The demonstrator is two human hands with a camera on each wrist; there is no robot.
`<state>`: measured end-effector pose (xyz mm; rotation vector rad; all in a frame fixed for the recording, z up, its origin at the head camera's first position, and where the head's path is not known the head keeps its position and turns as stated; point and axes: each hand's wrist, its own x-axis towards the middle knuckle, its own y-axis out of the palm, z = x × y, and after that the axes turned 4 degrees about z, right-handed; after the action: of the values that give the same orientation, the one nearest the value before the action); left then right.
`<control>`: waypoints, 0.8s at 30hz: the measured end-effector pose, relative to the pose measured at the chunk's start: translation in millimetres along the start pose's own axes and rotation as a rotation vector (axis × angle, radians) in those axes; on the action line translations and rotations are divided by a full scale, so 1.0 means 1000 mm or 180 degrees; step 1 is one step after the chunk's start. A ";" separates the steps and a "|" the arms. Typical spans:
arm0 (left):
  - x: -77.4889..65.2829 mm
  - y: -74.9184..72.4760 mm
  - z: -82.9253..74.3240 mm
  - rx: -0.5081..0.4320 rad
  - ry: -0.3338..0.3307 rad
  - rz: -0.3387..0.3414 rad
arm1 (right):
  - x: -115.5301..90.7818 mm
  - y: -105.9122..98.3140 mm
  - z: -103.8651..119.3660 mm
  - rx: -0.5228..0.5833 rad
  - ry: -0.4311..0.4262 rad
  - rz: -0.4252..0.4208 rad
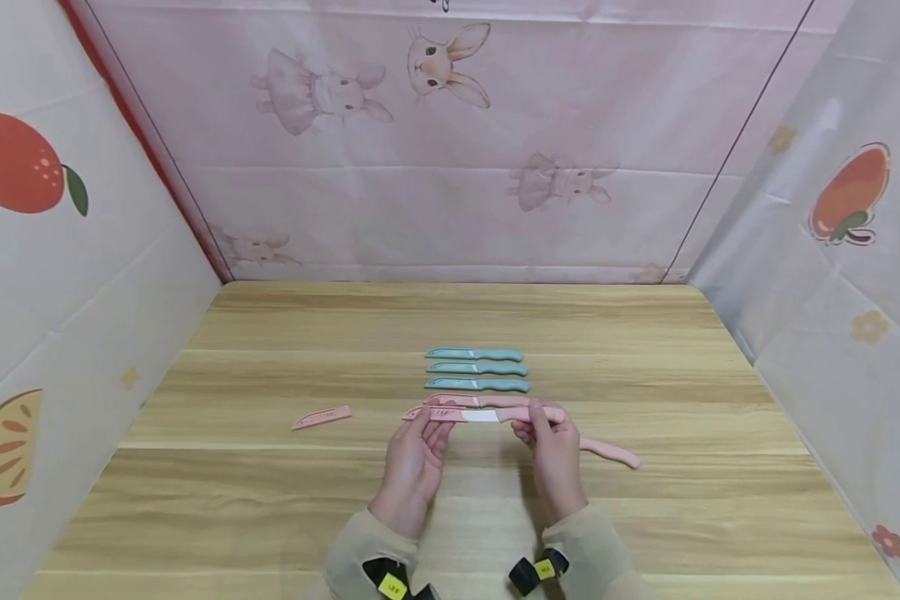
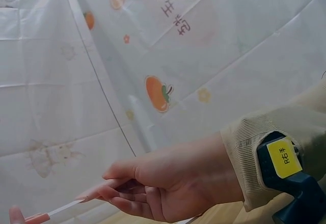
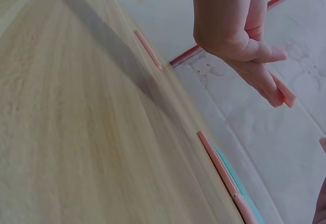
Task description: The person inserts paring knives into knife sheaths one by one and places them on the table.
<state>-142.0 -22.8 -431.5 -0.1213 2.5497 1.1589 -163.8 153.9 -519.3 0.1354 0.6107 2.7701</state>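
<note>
Above the table, my left hand (image 1: 411, 467) pinches a pink knife sheath (image 1: 453, 415) between thumb and fingers. The handle of a pink paring knife (image 1: 512, 413) is held in my right hand (image 1: 557, 462). Its white blade (image 1: 483, 415) lies in line with the sheath, the tip end inside and a stretch bare between the hands. In the left wrist view, the right hand (image 2: 168, 183) grips the handle end. The right wrist view shows the left hand (image 3: 229, 30) with the sheath's end (image 3: 286, 92) poking past its fingers.
Just behind the hands lies a pink sheathed knife (image 1: 495, 402), then three teal sheathed knives (image 1: 498, 385) in a row. A loose pink sheath (image 1: 322, 417) lies left. Another pink handle (image 1: 610, 452) shows at right, partly hidden by the right hand. Printed cloths (image 1: 450, 217) enclose the wooden table (image 1: 232, 500).
</note>
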 end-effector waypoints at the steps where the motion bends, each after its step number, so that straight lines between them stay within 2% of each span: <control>1: 0.000 0.000 0.000 -0.0004 0.0012 -0.0004 | 0.000 0.000 -0.001 0.0001 0.0000 -0.0014; 14: -0.001 0.003 0.000 0.0065 -0.0061 -0.0173 | -0.001 0.004 -0.005 0.0001 -0.0038 -0.0073; 24: -0.003 0.003 0.001 0.0033 -0.0037 -0.0145 | -0.002 0.005 -0.008 -0.0072 -0.0033 -0.0062</control>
<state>-140.0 -20.3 -429.1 -0.1687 2.5292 1.1261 -164.2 145.4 -524.4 0.1379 0.5750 2.7547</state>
